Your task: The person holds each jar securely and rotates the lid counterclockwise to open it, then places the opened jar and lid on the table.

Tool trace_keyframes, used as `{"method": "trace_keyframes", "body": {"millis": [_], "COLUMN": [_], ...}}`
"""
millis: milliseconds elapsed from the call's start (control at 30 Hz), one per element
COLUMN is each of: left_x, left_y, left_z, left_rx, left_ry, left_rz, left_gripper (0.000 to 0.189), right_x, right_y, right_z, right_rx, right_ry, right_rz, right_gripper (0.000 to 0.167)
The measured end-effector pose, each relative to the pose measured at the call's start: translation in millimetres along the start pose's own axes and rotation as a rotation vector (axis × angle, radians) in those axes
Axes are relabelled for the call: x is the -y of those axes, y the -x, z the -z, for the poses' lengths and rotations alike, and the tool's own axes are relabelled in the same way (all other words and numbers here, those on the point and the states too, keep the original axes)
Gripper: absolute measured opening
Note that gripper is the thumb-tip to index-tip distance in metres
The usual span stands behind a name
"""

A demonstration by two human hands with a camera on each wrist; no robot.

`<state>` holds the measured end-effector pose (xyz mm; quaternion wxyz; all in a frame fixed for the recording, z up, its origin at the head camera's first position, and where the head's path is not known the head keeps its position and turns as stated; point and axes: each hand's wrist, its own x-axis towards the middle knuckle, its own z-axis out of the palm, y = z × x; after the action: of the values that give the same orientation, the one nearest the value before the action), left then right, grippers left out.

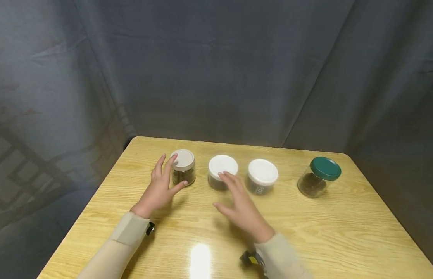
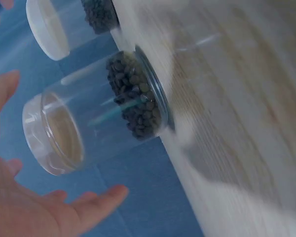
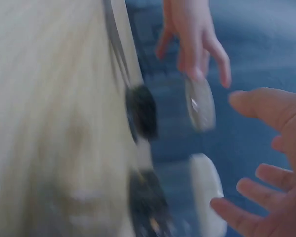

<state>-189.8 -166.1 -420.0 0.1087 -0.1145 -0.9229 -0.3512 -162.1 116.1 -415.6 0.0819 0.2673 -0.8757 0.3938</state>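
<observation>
My left hand is spread beside the leftmost clear jar, which has an off-white lid. In the left wrist view, small dark chip-like pieces cover that jar's bottom, and a gap shows between the thumb and the glass. The right hand, blurred, has loosely spread fingers in front of a second jar with a white lid. Its fingertips overlap the lid's edge in the head view; whether they touch it I cannot tell. Neither hand grips anything.
Right of the second jar stands another white-lidded jar, its label partly readable. Farther right is a jar with a green lid and dark contents. All stand on a light wooden table; a grey curtain hangs behind.
</observation>
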Motion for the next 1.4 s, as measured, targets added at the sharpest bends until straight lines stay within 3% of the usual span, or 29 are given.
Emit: {"method": "trace_keyframes", "body": {"millis": [167, 367, 567, 733, 933, 1233, 1400], "left_x": [5.8, 9.6, 16.9, 23.2, 28.7, 39.1, 41.9], "left_y": [-15.5, -28.3, -36.1, -39.9, -40.9, -40.4, -39.5], "left_z": [2.9, 5.7, 0.8, -3.6, -3.0, 2.6, 7.2], "left_rx": [-0.025, 0.002, 0.018, 0.036, 0.05, 0.124, 0.171], "left_ry": [0.131, 0.242, 0.34, 0.427, 0.471, 0.543, 0.522], "left_rz": [0.019, 0.045, 0.068, 0.106, 0.137, 0.11, 0.092], "left_gripper": [0.089, 0.086, 0.084, 0.085, 0.085, 0.094, 0.1], "right_x": [3.5, 3.4, 4.2, 0.8, -6.5, -12.3, -13.4], "right_y": [-18.1, -35.6, -57.1, -75.4, -88.4, -92.8, -91.0], "right_z": [-34.0, -72.3, -94.7, -104.7, -112.3, -116.0, -117.4], "right_rx": [0.053, 0.136, 0.086, 0.008, -0.05, -0.05, -0.059], "right_ry": [-0.162, -0.418, -0.575, -0.6, -0.599, -0.606, -0.578], "right_rz": [-0.04, -0.199, -0.323, -0.361, -0.337, -0.304, -0.302], "right_gripper": [0.081, 0.087, 0.092, 0.09, 0.086, 0.082, 0.081]}}
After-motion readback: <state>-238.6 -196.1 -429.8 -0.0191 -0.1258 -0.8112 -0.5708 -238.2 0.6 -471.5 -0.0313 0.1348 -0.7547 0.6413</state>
